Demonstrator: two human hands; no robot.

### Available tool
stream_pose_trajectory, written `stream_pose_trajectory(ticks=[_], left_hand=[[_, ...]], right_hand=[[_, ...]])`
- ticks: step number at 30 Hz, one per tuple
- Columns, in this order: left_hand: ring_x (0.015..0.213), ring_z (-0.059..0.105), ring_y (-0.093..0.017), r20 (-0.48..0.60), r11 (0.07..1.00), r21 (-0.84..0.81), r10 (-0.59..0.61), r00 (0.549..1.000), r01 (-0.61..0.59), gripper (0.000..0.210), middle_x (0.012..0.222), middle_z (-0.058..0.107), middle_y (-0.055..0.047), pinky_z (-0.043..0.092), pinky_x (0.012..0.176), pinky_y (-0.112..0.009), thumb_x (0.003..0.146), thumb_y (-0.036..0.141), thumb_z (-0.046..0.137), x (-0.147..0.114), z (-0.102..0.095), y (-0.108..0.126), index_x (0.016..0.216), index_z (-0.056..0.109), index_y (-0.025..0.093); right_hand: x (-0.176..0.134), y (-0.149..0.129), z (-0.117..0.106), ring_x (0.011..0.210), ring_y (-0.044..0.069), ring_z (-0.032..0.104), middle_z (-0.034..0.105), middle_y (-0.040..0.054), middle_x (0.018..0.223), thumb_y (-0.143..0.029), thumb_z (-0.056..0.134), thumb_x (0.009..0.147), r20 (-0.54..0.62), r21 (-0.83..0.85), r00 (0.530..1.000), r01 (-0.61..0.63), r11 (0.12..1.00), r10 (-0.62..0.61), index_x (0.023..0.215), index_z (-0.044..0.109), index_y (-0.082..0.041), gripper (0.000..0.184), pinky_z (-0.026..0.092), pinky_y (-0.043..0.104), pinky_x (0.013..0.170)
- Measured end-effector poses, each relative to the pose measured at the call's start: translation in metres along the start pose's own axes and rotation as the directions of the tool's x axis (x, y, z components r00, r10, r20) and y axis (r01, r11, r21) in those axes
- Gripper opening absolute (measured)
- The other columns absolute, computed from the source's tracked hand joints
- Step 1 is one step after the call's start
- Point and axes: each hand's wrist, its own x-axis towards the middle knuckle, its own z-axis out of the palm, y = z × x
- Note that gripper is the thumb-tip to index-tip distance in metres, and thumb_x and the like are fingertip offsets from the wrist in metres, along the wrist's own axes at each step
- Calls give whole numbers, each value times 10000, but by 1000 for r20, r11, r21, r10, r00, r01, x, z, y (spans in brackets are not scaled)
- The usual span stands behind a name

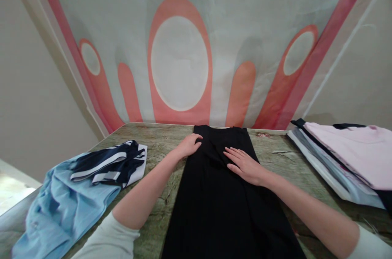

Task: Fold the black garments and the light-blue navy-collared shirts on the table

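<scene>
A long black garment (pixel 214 202), trousers or a skirt, lies spread lengthwise on the table, its narrow waist end at the far side and its near end cut off by the bottom of the view. My left hand (pixel 189 146) rests on its left edge close to the waist, fingers stretched out and slightly bent. Lower down and to the right, my right hand (pixel 245 165) lies flat on the cloth with its fingers apart. Small wrinkles show in the fabric between the two hands. Neither hand grips the cloth.
On the left lies a loose light blue garment (pixel 70 202) with a navy, white-striped garment (pixel 113 165) on top. At the right stands a stack of folded clothes, a pink shirt (pixel 352 148) uppermost. The wood-patterned table (pixel 165 136) meets a printed backdrop (pixel 226 26) behind.
</scene>
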Motion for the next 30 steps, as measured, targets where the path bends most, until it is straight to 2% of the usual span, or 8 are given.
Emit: stream_pose_trajectory(ticks=[2,4,7,9,12,18,25,30], left_hand=[[1156,477,-222,119,996,85,-16,993,6,413,1239,532,-111,352,982,-301,821,311,486,-5,-2,1,1188,514,124],[1254,367,-239,240,990,140,-32,970,-2,523,1345,420,-149,299,1019,-315,851,398,437,-11,3,4,1271,430,87],[1334,186,-257,312,977,213,-85,946,17,626,1435,230,-183,221,1053,-367,893,473,306,-16,15,12,1354,293,49],[1346,128,-265,297,969,246,-107,949,33,663,1456,152,-178,195,1055,-404,901,508,240,-18,23,14,1389,211,60],[1352,92,-263,270,963,269,-111,956,35,682,1474,91,-145,169,1057,-435,902,547,149,-20,30,14,1415,136,97],[1354,102,-239,231,953,301,-98,968,25,662,1483,102,-99,162,1060,-428,903,553,85,-18,35,8,1420,146,145],[1352,125,-217,175,958,286,-73,982,20,644,1481,133,-80,162,1062,-417,905,544,67,-11,41,4,1413,178,163],[1349,139,-201,98,961,268,-94,991,64,643,1474,174,-72,144,1071,-401,903,547,50,-2,48,3,1399,220,174]], right_hand=[[0,-1,-1,1284,244,320,402,81,1377,-476,330,896,-73,25,997,10,1000,-8,1293,455,-214,492,279,465,1039],[1,-6,-4,1208,230,424,517,86,1273,-412,356,904,-179,51,984,24,998,-14,1175,562,-206,398,333,437,1007],[0,-21,-11,1091,198,512,603,73,1133,-337,419,893,-294,70,955,58,996,-35,1084,601,-206,295,395,386,947],[0,-32,-14,1084,196,508,589,67,1153,-310,467,873,-285,45,955,103,994,-86,1150,559,-212,308,409,377,923],[1,-40,-12,1129,212,473,556,55,1222,-263,482,861,-194,-30,965,173,984,-176,1214,519,-232,356,407,398,919],[4,-30,-6,1101,221,499,615,38,1151,-240,449,877,-145,-113,977,141,984,-157,1126,600,-222,291,425,406,897],[7,-19,-4,1049,209,540,632,44,1106,-210,467,858,-224,-149,958,145,978,-177,1044,651,-229,262,461,379,874],[16,3,1,1014,191,569,631,46,1102,-207,465,852,-283,-97,941,163,982,-184,1017,664,-233,260,479,353,872]])
